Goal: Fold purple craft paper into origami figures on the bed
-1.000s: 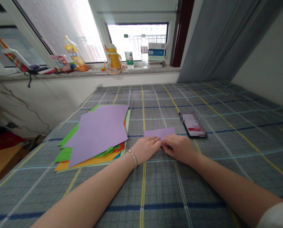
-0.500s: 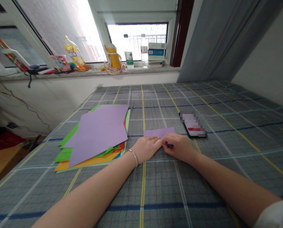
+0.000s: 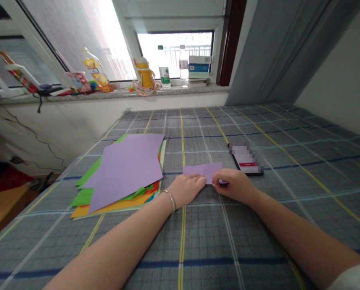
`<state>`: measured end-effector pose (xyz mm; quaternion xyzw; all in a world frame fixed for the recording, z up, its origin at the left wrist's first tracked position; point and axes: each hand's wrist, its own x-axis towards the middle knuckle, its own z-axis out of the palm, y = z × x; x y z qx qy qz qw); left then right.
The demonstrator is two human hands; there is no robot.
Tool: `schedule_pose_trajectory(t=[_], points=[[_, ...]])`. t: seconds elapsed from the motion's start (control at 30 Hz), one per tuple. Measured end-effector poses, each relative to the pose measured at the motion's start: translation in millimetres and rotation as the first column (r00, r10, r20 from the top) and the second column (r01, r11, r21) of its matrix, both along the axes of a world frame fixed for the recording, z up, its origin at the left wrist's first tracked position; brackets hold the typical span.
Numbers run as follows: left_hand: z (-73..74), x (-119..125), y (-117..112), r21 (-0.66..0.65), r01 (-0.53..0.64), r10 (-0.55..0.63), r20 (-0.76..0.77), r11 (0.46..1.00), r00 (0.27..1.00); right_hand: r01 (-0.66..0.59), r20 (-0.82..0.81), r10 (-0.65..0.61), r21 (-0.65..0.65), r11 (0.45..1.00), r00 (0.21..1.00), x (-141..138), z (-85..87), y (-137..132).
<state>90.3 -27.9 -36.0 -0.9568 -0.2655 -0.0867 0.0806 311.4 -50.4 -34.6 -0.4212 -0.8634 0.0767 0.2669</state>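
Lilac paper lies crosswise, right hand seemingly pinching it (left hand open).

A lilac paper strip lies on a grey plaid bedsheet crossed by yellow, navy and white lines. Beside it, a lilac sheet tops a stack of coloured paper whose edges show bright green, orange, yellow and touches of red and blue. A silver bangle circles the left wrist, the curtain is grey-blue, and the window frame is white.
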Motion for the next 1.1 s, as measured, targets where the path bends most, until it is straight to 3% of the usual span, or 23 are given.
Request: schedule_pose_trajectory(t=[0.33, 0.6, 1.1], points=[[-1.0, -0.9, 0.3, -0.012, 0.004, -0.004, 0.017, 1.0, 1.0, -0.016, 0.011, 0.016, -0.028, 0.999, 1.0, 7.9, 5.7, 0.3], [-2.6, -0.3, 0.3, -0.038, -0.118, 0.12, 0.065, 0.992, 0.991, 0.008, -0.098, -0.018, -0.104, 0.995, 0.995, 27.5, 1.2, 7.7], [-0.9, -1.2, -1.7, -0.039, -0.119, 0.121, 0.065, 0.992, 0.991, 0.037, -0.143, -0.063, -0.175, 0.984, 0.988, 45.5, 5.5, 9.5]])
